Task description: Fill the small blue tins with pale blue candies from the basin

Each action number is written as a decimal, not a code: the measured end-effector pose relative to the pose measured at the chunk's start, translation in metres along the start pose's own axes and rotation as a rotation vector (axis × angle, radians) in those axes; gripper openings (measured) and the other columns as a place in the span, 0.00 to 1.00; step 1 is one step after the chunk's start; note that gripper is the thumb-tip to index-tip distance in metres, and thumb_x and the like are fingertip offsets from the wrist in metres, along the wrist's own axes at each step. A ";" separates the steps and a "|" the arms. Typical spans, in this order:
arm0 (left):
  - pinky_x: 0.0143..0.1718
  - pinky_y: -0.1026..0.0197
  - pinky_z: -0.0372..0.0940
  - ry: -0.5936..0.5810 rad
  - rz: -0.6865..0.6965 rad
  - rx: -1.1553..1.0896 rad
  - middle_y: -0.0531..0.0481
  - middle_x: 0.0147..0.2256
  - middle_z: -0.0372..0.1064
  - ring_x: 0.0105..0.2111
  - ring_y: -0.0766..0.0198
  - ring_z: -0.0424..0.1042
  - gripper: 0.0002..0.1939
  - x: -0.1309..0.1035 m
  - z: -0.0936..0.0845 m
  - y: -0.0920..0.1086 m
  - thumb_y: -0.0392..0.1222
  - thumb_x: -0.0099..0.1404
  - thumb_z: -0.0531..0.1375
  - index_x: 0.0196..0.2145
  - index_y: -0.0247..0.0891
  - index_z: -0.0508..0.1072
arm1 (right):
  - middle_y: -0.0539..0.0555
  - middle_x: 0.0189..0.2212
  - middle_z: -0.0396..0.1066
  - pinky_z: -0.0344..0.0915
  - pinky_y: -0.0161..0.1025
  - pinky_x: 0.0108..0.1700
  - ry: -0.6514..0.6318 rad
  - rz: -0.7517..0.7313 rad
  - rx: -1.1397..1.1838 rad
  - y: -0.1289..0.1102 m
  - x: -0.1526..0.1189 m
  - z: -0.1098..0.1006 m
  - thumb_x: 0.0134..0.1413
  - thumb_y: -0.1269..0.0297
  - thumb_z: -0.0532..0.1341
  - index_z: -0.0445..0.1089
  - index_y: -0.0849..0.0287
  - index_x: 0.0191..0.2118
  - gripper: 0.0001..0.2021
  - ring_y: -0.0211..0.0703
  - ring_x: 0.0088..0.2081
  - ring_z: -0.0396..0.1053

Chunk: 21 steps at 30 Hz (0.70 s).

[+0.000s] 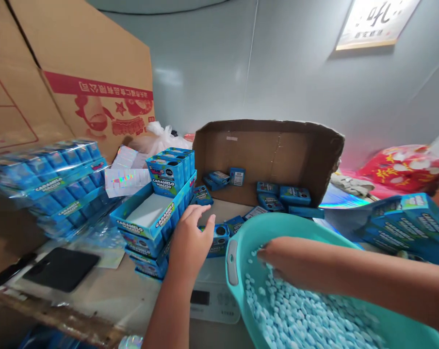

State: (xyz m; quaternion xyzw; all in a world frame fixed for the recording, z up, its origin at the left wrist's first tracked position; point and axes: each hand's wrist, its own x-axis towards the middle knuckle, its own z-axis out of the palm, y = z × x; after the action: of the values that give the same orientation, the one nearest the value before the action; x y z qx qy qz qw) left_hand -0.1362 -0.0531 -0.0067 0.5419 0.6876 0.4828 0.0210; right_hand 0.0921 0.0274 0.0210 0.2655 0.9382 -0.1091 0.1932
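Observation:
My left hand [193, 238] is held beside a stack of blue display trays [146, 242], its fingers apart and nothing between them. Small blue candy boxes [168, 174] stand upright at the back of the top tray. Just beyond my left fingers lies another blue box [219, 238]. My right hand [277, 257] reaches into a turquoise basin [237, 286] of light blue candies [306, 315]; its fingertips are low among the candies and blurred, so what they hold is hidden. A white scale [219, 303] sits below my left hand, left of the basin.
An open cardboard box [255, 155] with blue boxes stands behind the basin. Wrapped blue packs [59, 189] and a black phone-like slab [62, 268] are at left, beside a large carton [106, 63]. More blue boxes [412, 223] and a red bag [404, 167] are at right.

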 end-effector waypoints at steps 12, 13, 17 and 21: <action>0.59 0.45 0.64 -0.001 -0.053 -0.009 0.45 0.54 0.67 0.55 0.53 0.67 0.13 0.002 0.001 -0.010 0.46 0.68 0.58 0.46 0.42 0.77 | 0.55 0.37 0.78 0.56 0.35 0.34 0.280 -0.144 -0.085 -0.024 0.028 -0.089 0.55 0.68 0.62 0.76 0.59 0.45 0.11 0.44 0.35 0.72; 0.59 0.44 0.64 -0.022 -0.065 -0.018 0.44 0.55 0.66 0.55 0.52 0.67 0.13 0.003 0.001 -0.011 0.47 0.67 0.58 0.45 0.42 0.77 | 0.55 0.37 0.78 0.55 0.34 0.33 0.300 -0.164 -0.091 -0.027 0.032 -0.094 0.55 0.68 0.63 0.76 0.59 0.45 0.11 0.43 0.35 0.71; 0.58 0.44 0.64 -0.042 -0.086 -0.073 0.43 0.54 0.67 0.54 0.51 0.68 0.18 0.005 -0.001 -0.015 0.52 0.68 0.56 0.48 0.40 0.75 | 0.51 0.35 0.77 0.51 0.32 0.31 0.288 -0.245 -0.107 -0.038 0.054 -0.106 0.53 0.68 0.66 0.76 0.60 0.42 0.10 0.38 0.33 0.68; 0.59 0.45 0.63 0.014 -0.072 -0.053 0.41 0.53 0.68 0.54 0.52 0.68 0.22 0.007 -0.003 -0.016 0.53 0.69 0.53 0.49 0.36 0.75 | 0.46 0.30 0.73 0.48 0.32 0.29 0.210 -0.341 -0.122 -0.046 0.073 -0.106 0.49 0.67 0.69 0.77 0.60 0.38 0.09 0.34 0.28 0.62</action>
State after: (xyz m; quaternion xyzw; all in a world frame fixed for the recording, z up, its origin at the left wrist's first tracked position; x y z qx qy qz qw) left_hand -0.1520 -0.0493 -0.0124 0.5124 0.6939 0.5036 0.0479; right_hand -0.0219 0.0547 0.0907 0.1005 0.9895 -0.0547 0.0888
